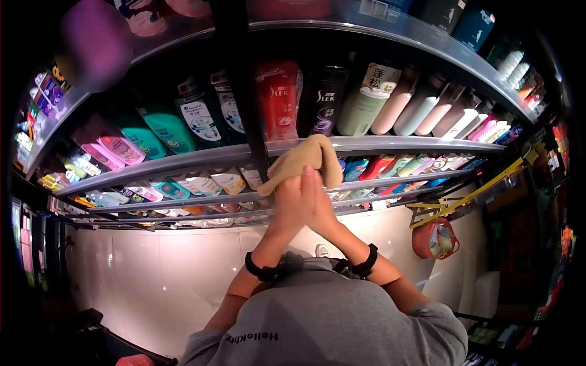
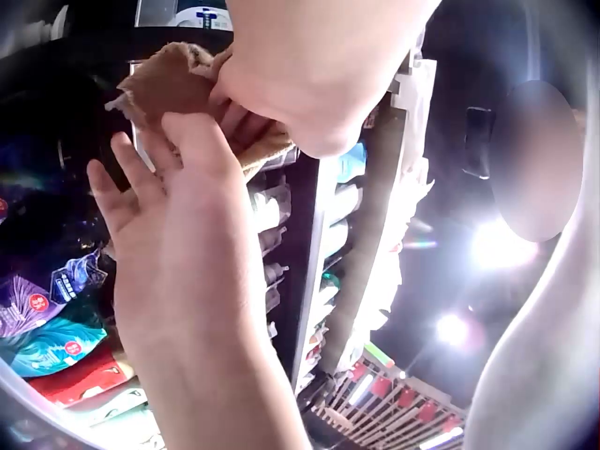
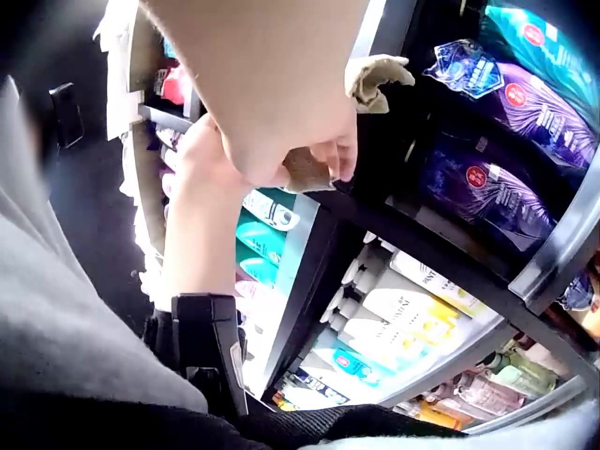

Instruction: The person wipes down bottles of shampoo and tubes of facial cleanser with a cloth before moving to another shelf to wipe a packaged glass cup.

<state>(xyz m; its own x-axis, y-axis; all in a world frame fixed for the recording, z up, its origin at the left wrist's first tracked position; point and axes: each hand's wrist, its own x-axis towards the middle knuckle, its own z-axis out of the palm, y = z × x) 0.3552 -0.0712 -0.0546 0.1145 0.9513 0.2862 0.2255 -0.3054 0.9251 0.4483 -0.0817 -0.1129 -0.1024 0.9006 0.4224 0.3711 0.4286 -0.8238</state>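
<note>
A tan cloth [image 1: 311,155] is bunched up in front of the shelf edge, below a red SLEK bottle [image 1: 278,100]. My left hand [image 1: 289,201] and right hand [image 1: 318,204] meet at it, close together in the head view. In the left wrist view, the left hand [image 2: 300,94] curls its fingers into the cloth [image 2: 173,89]. Cloth [image 3: 307,171] shows between the thumb and bent fingers of the right hand [image 3: 300,127] in the right wrist view. Part of the cloth is hidden behind the hands.
Bottles crowd the long curved shelf [image 1: 360,144], including green ones [image 1: 165,128] and pump bottles [image 1: 421,110]. Further product rows stand above and below. A dark upright post [image 1: 253,116] divides the rack. A red basket [image 1: 421,239] stands on the tiled floor [image 1: 183,262] at right.
</note>
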